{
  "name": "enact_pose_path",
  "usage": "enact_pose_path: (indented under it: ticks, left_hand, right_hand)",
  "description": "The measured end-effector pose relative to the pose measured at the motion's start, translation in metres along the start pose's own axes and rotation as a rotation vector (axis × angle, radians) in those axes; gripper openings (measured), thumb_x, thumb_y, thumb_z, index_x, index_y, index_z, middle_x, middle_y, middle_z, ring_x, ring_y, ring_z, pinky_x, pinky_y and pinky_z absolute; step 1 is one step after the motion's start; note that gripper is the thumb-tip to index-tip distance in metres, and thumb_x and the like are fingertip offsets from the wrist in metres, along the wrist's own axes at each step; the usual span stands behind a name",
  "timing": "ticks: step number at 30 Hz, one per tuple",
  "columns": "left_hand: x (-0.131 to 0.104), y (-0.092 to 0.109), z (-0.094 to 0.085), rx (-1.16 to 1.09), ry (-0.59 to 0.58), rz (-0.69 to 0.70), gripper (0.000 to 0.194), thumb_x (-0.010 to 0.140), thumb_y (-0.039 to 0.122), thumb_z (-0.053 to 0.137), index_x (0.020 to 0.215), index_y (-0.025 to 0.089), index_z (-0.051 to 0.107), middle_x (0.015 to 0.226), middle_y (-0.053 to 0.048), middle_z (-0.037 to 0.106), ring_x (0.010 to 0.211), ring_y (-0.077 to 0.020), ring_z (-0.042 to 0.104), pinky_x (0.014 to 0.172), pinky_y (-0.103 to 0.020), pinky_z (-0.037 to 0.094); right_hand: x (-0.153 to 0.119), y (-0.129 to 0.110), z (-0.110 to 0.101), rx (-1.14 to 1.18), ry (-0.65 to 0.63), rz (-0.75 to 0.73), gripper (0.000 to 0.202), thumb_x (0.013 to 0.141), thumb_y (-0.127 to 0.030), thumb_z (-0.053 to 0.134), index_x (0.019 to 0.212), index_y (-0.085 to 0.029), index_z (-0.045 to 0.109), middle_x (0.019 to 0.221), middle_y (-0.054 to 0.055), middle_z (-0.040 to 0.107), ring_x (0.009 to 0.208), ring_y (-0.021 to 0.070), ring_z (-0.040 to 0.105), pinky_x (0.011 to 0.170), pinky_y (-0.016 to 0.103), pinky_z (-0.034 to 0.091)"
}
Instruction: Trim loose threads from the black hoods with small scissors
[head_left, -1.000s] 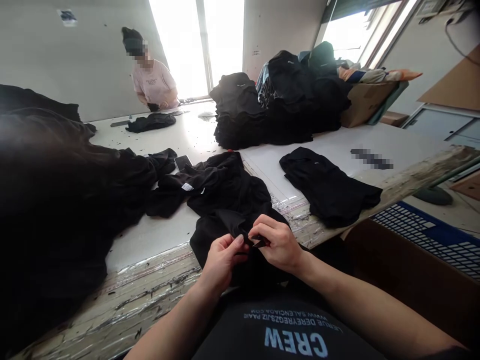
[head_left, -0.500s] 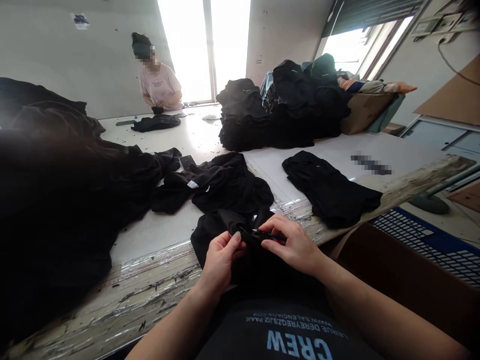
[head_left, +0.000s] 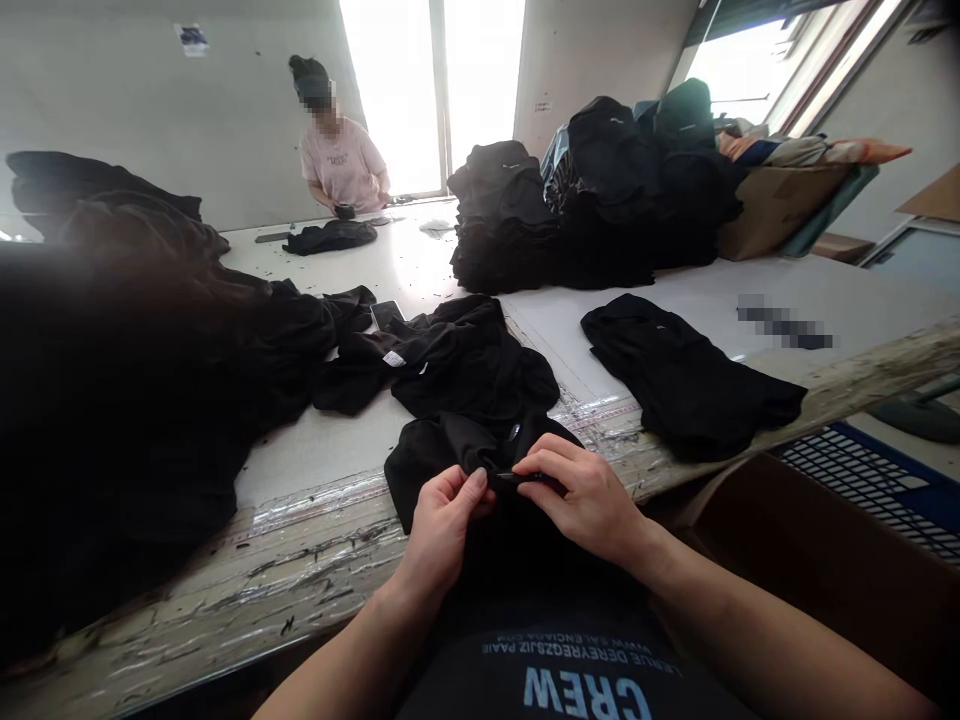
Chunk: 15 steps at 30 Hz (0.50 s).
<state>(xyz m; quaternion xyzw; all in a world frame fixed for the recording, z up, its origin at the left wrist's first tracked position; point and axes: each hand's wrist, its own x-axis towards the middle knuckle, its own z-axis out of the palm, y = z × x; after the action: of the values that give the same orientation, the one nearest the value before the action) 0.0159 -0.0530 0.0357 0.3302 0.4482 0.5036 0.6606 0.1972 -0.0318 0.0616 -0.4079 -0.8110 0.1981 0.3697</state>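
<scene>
A black garment (head_left: 439,455) hangs over the table's front edge toward my body. My left hand (head_left: 450,510) pinches a fold of it between thumb and fingers. Close by on the right, my right hand (head_left: 574,490) is closed around small dark thread snips (head_left: 510,477). Their shiny tip points left at the pinched cloth, almost at my left thumb; the rest is mostly hidden in the fingers. A small pale label shows on the garment just above my hands. Beyond it lies another crumpled black garment (head_left: 480,360) with white tags.
Dark cloth is heaped high at the left (head_left: 112,400). A folded black garment (head_left: 690,375) lies right; stacked dark garments (head_left: 592,210) stand behind, beside a cardboard box (head_left: 772,205). A phone (head_left: 387,315) lies mid-table. A person (head_left: 343,165) works across the table (head_left: 315,500). A blue crate (head_left: 877,480) stands below right.
The snips' tip has moved left and slightly down, closer to my left thumb. The view has turned a little, so the table and piles appear shifted, mostly rightward.
</scene>
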Motion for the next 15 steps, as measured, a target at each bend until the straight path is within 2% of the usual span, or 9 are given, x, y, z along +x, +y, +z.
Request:
enact_pose_path:
  ticks: [4,7,8,10,12,13,15]
  left_hand:
    - [0.001,-0.002,0.001,0.032,0.014,0.015,0.024,0.078,0.036,0.070,0.074,0.013,0.066,0.066,0.000,0.062,0.061,-0.0068,0.054,0.061,-0.017,0.044]
    - [0.008,-0.002,0.001,0.104,0.014,0.047,0.025,0.079,0.038,0.068,0.074,0.014,0.066,0.067,-0.001,0.065,0.062,-0.0086,0.057,0.063,-0.019,0.045]
    - [0.012,-0.001,-0.001,0.149,0.017,0.084,0.024,0.080,0.038,0.067,0.078,0.014,0.068,0.071,-0.002,0.067,0.066,-0.0105,0.060,0.066,-0.021,0.047]
    - [0.022,0.002,-0.008,0.285,0.049,0.204,0.024,0.081,0.037,0.065,0.095,0.018,0.069,0.091,-0.005,0.071,0.085,-0.0162,0.064,0.080,-0.027,0.049]
    - [0.031,0.006,-0.020,0.472,0.118,0.340,0.035,0.082,0.034,0.065,0.114,0.022,0.063,0.116,-0.007,0.066,0.109,-0.0210,0.060,0.095,-0.034,0.044]
    - [0.035,0.008,-0.028,0.570,0.149,0.387,0.039,0.082,0.033,0.064,0.119,0.023,0.060,0.124,-0.007,0.062,0.115,-0.0221,0.056,0.100,-0.036,0.041]
    - [0.037,0.011,-0.042,0.742,0.196,0.459,0.037,0.083,0.033,0.062,0.119,0.023,0.059,0.125,-0.007,0.061,0.118,-0.0225,0.054,0.102,-0.038,0.039]
  right_hand:
    - [0.003,0.002,-0.001,0.091,0.087,0.071,0.009,0.081,-0.014,0.059,0.087,-0.019,0.064,0.083,0.003,0.060,0.075,0.0146,0.058,0.065,0.026,0.048]
    - [0.001,0.003,0.006,0.124,-0.003,0.141,0.019,0.075,-0.019,0.066,0.093,-0.019,0.061,0.088,0.004,0.062,0.073,0.0155,0.058,0.059,0.025,0.047]
    - [0.000,0.006,0.009,0.110,-0.056,0.168,0.022,0.072,-0.020,0.068,0.093,-0.019,0.061,0.087,0.003,0.062,0.072,0.0156,0.057,0.059,0.025,0.047]
    - [-0.002,0.015,0.015,0.070,-0.123,0.253,0.014,0.071,-0.020,0.067,0.083,-0.019,0.060,0.077,0.001,0.062,0.067,0.0151,0.056,0.060,0.026,0.045]
    - [-0.002,0.032,0.017,0.055,-0.112,0.373,0.005,0.076,-0.023,0.061,0.074,-0.019,0.058,0.068,-0.001,0.060,0.061,0.0141,0.053,0.060,0.026,0.042]
    - [-0.002,0.042,0.016,0.060,-0.091,0.429,0.009,0.078,-0.026,0.058,0.073,-0.019,0.058,0.066,-0.001,0.059,0.060,0.0139,0.053,0.059,0.026,0.042]
    - [0.000,0.064,0.011,0.072,-0.048,0.504,0.017,0.081,-0.034,0.053,0.075,-0.019,0.058,0.066,0.000,0.059,0.060,0.0142,0.052,0.058,0.026,0.041]
